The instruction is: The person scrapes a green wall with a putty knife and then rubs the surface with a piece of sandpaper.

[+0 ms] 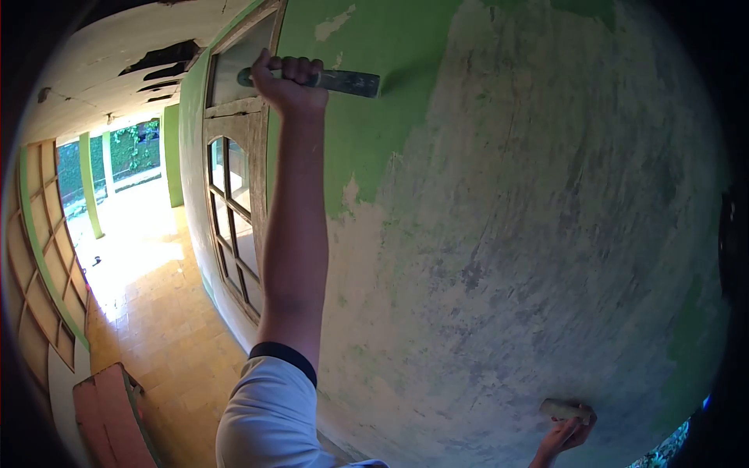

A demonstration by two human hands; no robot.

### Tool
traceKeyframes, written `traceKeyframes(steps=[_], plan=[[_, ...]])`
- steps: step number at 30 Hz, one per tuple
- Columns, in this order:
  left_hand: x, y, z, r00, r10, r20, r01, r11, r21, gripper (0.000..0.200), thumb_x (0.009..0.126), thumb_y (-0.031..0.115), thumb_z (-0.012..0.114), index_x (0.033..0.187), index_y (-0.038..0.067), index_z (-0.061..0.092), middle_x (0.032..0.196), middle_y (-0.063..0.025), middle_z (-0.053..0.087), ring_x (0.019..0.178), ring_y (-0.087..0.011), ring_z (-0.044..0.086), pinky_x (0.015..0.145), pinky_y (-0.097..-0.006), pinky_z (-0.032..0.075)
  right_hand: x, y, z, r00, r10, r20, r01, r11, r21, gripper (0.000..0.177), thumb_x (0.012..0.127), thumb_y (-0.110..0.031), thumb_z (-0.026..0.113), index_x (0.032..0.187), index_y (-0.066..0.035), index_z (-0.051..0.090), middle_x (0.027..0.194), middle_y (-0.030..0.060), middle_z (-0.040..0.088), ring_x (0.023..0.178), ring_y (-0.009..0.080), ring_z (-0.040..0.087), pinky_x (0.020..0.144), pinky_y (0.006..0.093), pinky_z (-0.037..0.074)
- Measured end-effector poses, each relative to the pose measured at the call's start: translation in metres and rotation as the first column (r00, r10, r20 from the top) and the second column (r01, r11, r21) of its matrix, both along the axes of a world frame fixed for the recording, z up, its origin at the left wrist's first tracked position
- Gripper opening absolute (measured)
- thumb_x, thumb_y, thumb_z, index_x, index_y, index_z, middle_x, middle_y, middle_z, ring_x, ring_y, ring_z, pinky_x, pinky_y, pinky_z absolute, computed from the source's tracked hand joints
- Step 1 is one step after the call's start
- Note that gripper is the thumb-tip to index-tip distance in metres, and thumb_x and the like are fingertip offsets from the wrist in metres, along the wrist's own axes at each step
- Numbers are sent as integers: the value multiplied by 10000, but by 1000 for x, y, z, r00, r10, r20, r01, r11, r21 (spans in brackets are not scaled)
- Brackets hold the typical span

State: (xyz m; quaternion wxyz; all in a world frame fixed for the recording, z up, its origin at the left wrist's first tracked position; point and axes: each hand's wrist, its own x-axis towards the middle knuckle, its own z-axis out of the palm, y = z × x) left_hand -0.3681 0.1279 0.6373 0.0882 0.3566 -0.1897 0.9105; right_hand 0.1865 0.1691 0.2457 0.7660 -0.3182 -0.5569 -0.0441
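Note:
High on the left, my left hand (290,82) is closed around the handle of a wide-bladed scraper (351,83). Its dark, smeared blade points right, close over the green paint of the wall (499,234). Down at the lower right, my right hand (573,433) grips a flat, pale grey-brown block-like piece (563,409) near the wall's surface; its exact kind I cannot tell. Most of the wall around the hands shows bare, patchy grey-white plaster. Green paint (367,140) remains in a ragged-edged area under and around the scraper.
Left of the wall area stands a wooden door (253,171) with glass panes. A tiled floor (172,304) runs back to a bright opening with green posts (90,187). A reddish bench-like piece (109,417) sits at lower left. Overhead, the ceiling (133,47) has broken holes.

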Motion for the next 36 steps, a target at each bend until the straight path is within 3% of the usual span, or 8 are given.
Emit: traceKeyframes(steps=[4, 7, 8, 14, 22, 27, 31, 36], plan=[[-54, -21, -8, 984, -164, -67, 176, 945, 276, 244, 780, 301, 511, 668, 167, 342, 488, 34, 239, 420, -113, 254, 452, -291, 291, -17, -10, 14, 995, 60, -80, -66, 995, -75, 422, 872, -360, 442, 929, 54, 498, 869, 98, 482, 554, 127, 493, 434, 246, 415], [-39, 19, -13, 995, 36, -89, -26, 993, 115, 267, 778, 281, 506, 615, 157, 335, 478, 19, 213, 420, -121, 266, 457, -281, 343, -17, -12, 16, 985, 116, -124, -120, 992, -27, 433, 873, -370, 443, 962, 52, 481, 866, 88, 475, 530, 106, 489, 395, 204, 391], [-14, 13, -13, 994, -109, 12, 110, 991, -71, 271, 784, 292, 492, 606, 157, 340, 470, 21, 211, 426, -123, 264, 474, -286, 347, -15, -10, 14, 986, 124, -116, -129, 991, -45, 437, 872, -374, 444, 974, 50, 474, 863, 87, 474, 531, 108, 488, 393, 209, 391], [-31, -10, -13, 979, -197, 56, 189, 974, 121, 245, 784, 279, 511, 630, 165, 359, 492, 33, 227, 431, -124, 251, 478, -290, 330, -15, -10, 13, 987, 128, -93, -133, 990, -50, 450, 863, -392, 463, 1003, 36, 471, 847, 91, 487, 535, 113, 483, 413, 215, 380], [-13, 6, -8, 981, -160, 110, 167, 985, -52, 271, 792, 282, 489, 601, 160, 341, 448, 28, 218, 401, -118, 257, 440, -282, 327, -8, -7, 6, 989, 129, -78, -134, 989, -64, 462, 858, -402, 479, 1025, 29, 471, 871, 90, 495, 585, 128, 499, 428, 216, 380], [-41, 8, -9, 970, -245, -1, 241, 955, 170, 244, 794, 304, 487, 649, 182, 332, 488, 38, 239, 428, -110, 257, 457, -294, 321, -11, -7, 8, 997, 45, -57, -47, 998, -34, 381, 850, -307, 438, 957, 56, 480, 842, 110, 494, 561, 141, 506, 412, 246, 430], [9, 25, -4, 972, -230, 46, 233, 969, -86, 278, 798, 331, 474, 610, 192, 324, 442, 48, 247, 376, -109, 271, 417, -285, 322, -16, -10, 9, 994, 67, -90, -70, 997, -38, 376, 845, -304, 439, 955, 53, 480, 845, 110, 494, 572, 138, 505, 400, 239, 424], [-34, -11, -2, 979, -203, 28, 197, 971, 133, 302, 774, 298, 499, 559, 166, 333, 452, 39, 222, 395, -122, 281, 465, -285, 373, 4, 0, -9, 997, 68, -39, -69, 997, -32, 363, 840, -290, 437, 946, 54, 484, 861, 116, 499, 702, 183, 518, 584, 294, 454]])
